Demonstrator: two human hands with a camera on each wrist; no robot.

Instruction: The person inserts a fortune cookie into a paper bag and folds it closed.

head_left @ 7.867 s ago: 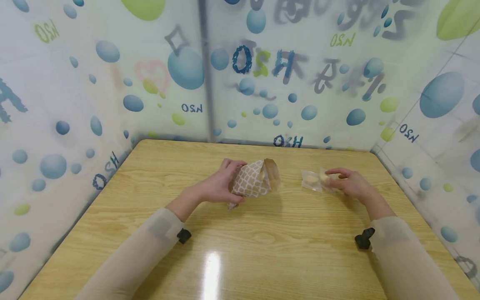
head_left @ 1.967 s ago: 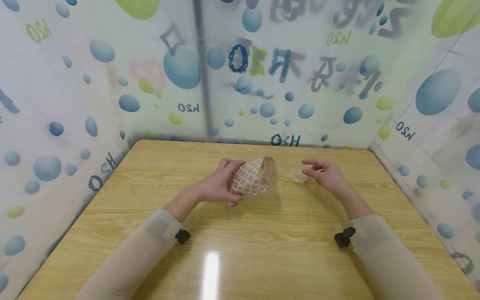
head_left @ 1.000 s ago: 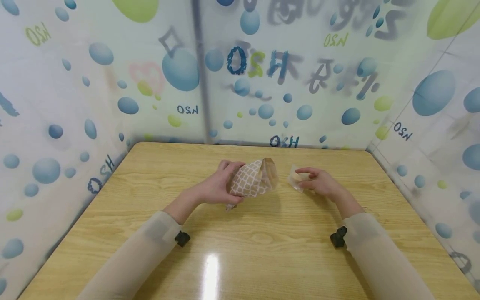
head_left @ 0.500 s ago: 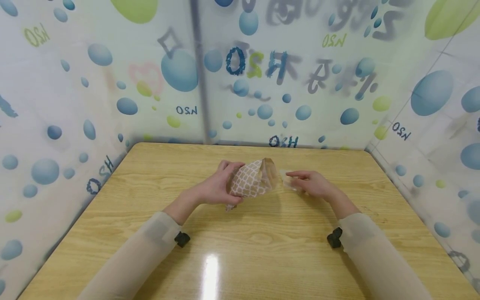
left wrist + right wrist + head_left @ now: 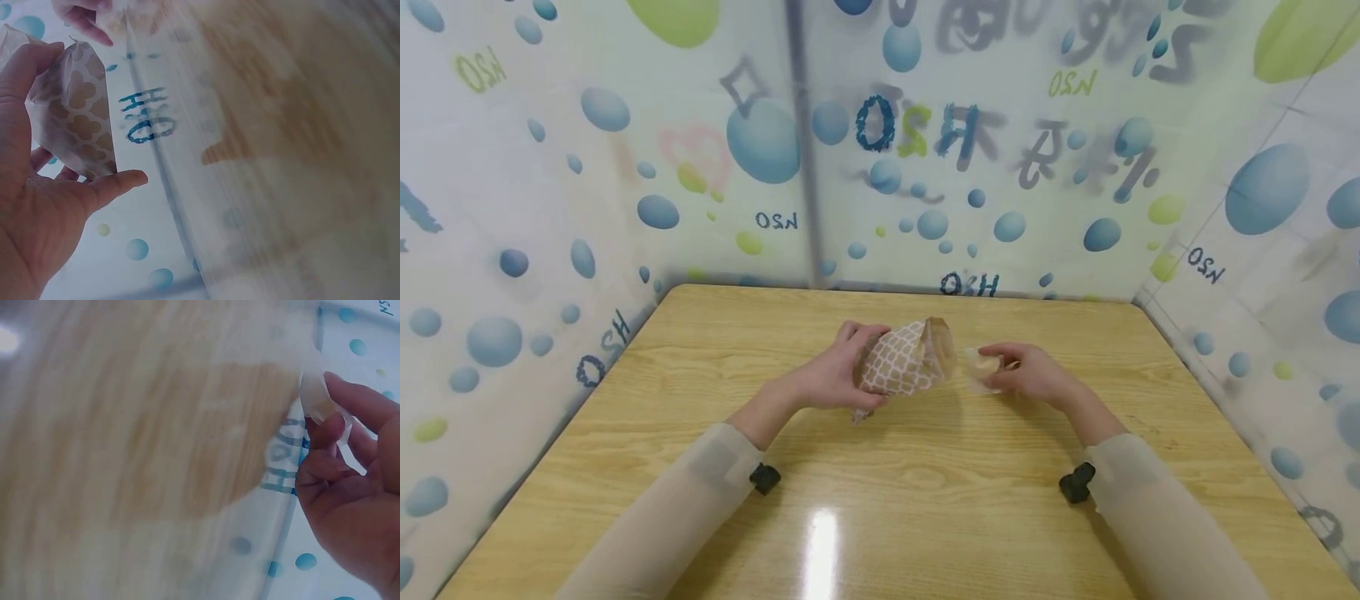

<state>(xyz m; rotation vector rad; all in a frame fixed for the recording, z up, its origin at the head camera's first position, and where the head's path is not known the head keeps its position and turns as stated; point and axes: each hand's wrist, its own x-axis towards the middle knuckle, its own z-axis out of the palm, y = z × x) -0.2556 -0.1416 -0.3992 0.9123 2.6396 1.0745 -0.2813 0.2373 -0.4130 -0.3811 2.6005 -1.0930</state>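
Note:
My left hand (image 5: 831, 375) grips a brown paper bag (image 5: 895, 362) with a white lattice pattern. The bag lies tilted, its gaping mouth facing right; its inside is mostly hidden. Just right of that mouth, my right hand (image 5: 1033, 373) pinches a small clear packet (image 5: 973, 360) with a pale, roundish piece inside. In the right wrist view, thumb and fingertips hold the packet (image 5: 320, 403) by its edge. The left wrist view shows thumb and fingers wrapped round the patterned bag (image 5: 81, 122).
Both hands work over a light wood table (image 5: 895, 508), towards its far side. Behind it stands a wall covering (image 5: 880, 225) printed with blue and green drops, and more of it closes in at left and right. A black wrist device (image 5: 765, 477) sits at each cuff.
Two packets lay at the right earlier; one shows now. My right hand has picked it up and brought it left to the bag's mouth, then slightly back. The left hand keeps its grip.

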